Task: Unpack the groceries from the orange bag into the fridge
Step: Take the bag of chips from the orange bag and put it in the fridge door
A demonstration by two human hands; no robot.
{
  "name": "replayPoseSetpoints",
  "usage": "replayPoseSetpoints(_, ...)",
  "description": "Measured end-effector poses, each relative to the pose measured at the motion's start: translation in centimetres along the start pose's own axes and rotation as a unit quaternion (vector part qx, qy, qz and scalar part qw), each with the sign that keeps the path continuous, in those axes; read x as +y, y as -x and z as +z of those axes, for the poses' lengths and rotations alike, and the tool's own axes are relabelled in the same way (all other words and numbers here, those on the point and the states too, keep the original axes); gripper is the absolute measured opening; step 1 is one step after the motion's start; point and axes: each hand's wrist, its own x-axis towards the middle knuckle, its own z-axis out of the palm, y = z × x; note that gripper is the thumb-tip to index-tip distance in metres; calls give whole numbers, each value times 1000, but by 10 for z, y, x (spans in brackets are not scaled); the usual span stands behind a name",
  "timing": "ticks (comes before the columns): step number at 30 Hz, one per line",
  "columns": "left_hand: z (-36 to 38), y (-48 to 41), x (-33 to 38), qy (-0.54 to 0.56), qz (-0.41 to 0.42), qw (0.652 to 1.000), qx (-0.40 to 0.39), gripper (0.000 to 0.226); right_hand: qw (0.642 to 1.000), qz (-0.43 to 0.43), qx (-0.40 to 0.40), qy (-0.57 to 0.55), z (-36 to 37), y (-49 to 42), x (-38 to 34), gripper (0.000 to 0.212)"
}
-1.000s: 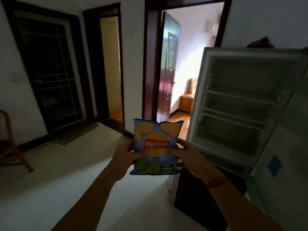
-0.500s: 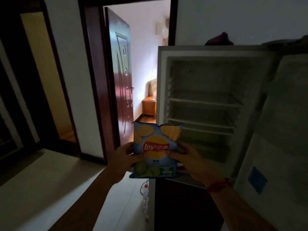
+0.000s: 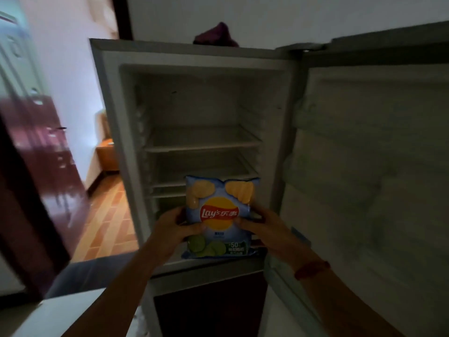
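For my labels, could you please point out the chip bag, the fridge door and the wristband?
chip bag [image 3: 220, 212]: head view, red logo.
fridge door [image 3: 369, 152]: head view, inner panel.
wristband [image 3: 312, 269]: head view, middle of band.

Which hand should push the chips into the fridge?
Probably left. Both hands hold the chips, but the left hand has room beside it; the right hand is crowded by the fridge wall and door.
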Motion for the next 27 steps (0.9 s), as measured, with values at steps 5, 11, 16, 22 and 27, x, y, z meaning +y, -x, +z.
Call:
replayPoseSetpoints(5, 25, -47, -11, -2, -8, 995, -103, 39, 993, 7, 115, 9, -21, 15, 7, 27)
replayPoseSetpoints(11, 55, -76, -17, 9, 1, 975, -222, 31, 968, 35, 247, 10, -23, 46, 9, 39)
replayPoseSetpoints(16, 89, -71, -26, 54, 20, 947, -315, 54, 947, 47, 318, 16, -23, 94, 8, 45)
replayPoseSetpoints(22, 140, -52, -21, 56, 25, 915, -398, 81, 913, 50, 404, 24, -36, 159, 4, 48)
replayPoseSetpoints(27, 184, -23, -6, 45, 40, 892, -448, 51, 891, 40, 450, 42, -44, 210, -6, 48)
